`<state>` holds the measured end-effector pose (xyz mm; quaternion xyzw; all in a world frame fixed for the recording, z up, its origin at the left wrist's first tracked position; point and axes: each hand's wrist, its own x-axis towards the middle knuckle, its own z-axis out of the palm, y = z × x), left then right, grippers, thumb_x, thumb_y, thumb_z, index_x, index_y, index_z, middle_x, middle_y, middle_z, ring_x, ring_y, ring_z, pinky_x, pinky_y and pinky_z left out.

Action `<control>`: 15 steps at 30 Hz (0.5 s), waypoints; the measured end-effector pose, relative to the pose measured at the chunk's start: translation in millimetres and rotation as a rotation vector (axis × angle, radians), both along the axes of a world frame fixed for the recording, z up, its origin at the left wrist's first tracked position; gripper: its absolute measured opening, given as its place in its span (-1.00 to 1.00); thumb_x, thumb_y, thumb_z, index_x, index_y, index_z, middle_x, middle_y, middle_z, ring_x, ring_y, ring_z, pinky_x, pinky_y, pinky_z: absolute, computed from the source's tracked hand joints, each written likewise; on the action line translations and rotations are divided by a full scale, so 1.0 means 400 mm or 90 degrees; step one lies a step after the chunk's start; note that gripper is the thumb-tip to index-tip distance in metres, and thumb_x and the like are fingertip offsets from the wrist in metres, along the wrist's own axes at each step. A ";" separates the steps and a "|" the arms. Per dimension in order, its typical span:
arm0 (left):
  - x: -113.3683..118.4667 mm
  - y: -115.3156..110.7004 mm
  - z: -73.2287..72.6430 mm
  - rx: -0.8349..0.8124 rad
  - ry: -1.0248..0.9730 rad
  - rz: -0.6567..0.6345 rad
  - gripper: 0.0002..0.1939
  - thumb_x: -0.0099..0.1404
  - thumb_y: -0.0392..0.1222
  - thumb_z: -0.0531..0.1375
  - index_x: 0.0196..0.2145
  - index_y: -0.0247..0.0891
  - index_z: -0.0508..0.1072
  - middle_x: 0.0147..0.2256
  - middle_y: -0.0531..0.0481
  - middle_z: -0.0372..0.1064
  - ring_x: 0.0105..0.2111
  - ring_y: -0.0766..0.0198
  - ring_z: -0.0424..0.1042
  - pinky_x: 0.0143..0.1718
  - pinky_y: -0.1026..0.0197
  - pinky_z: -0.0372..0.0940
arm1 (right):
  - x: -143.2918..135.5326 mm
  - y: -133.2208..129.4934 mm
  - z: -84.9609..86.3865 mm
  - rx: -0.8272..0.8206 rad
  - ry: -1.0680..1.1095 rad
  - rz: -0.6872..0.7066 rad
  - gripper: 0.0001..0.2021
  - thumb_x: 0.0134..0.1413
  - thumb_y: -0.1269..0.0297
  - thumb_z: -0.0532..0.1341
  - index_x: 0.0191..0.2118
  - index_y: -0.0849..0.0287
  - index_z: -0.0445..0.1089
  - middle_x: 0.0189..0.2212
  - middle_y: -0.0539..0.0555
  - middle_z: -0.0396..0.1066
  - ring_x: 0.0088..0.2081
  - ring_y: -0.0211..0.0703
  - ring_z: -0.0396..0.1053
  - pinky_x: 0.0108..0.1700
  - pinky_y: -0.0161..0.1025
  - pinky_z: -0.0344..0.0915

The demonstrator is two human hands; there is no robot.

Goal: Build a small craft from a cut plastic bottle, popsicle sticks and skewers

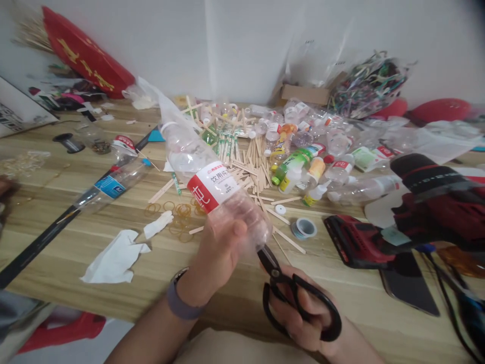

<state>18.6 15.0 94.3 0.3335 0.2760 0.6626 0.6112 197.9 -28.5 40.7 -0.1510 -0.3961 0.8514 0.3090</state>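
Table (151, 270) of light wood grain, white wall (246, 55) behind, left grip (231, 242) around bottle (217, 187), right around scissors (278, 275)

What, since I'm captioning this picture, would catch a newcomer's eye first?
Near the centre, the left hand holds a big clear bottle with a red-and-white label, black scissors in the right hand at its near end. A red-and-black power tool looms at the right; jumbled bottles lie behind.
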 end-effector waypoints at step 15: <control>0.004 0.003 0.005 -0.033 -0.055 0.030 -0.63 -0.02 0.02 0.46 -0.30 -0.18 0.53 -0.36 0.06 0.44 -0.33 0.28 0.44 -0.22 0.24 0.39 | 0.004 0.020 0.006 -0.092 -0.018 0.017 -0.57 0.09 0.01 0.33 0.09 -0.12 0.44 -0.56 -0.13 0.15 -0.71 -0.58 -0.27 -0.75 -0.62 -0.19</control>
